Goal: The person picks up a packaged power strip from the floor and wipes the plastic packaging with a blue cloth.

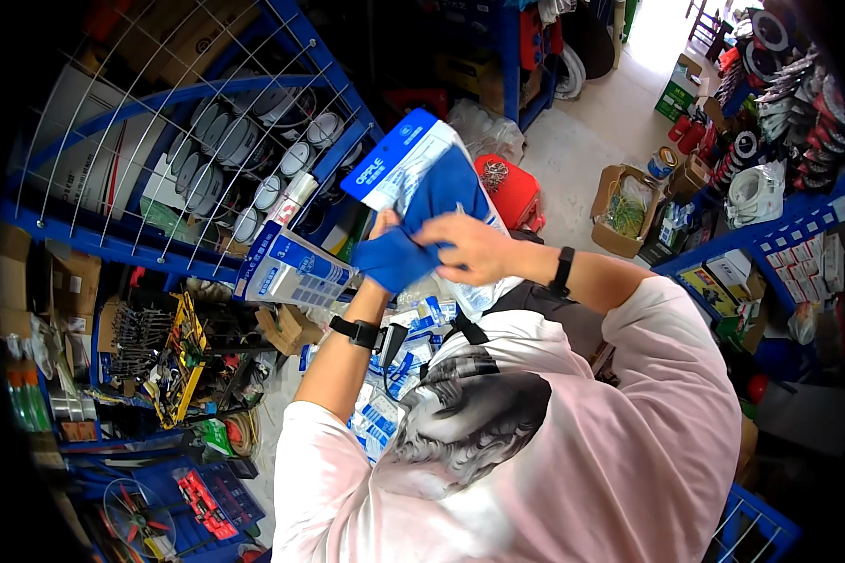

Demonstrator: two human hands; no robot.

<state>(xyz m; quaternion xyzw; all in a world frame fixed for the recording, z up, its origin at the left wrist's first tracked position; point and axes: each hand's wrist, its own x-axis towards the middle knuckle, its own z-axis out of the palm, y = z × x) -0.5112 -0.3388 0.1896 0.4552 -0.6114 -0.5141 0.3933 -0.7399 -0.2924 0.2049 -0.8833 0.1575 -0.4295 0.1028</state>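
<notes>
In front of me, a blue cloth [396, 265] covers much of my left hand [383, 225]. A finger or thumb shows above the cloth, closed on it; the rest is hidden. My right hand [469, 249] pinches the right side of the same cloth with bent fingers. Just beyond both hands, a clear plastic package [377, 169] with a blue and white header stands tilted, with blue material showing in it. Whether my left hand also holds this package cannot be told. Left of the cloth hangs a second clear package [296, 267] with a blue header.
Small blue and white packets [385, 413] lie below my hands. A blue wire rack [253, 141] with round white fittings stands at left, above tools [174, 361]. Beyond are a red container [512, 192] and an open cardboard box [620, 211]. Blue shelving [770, 230] with coiled goods lines the right.
</notes>
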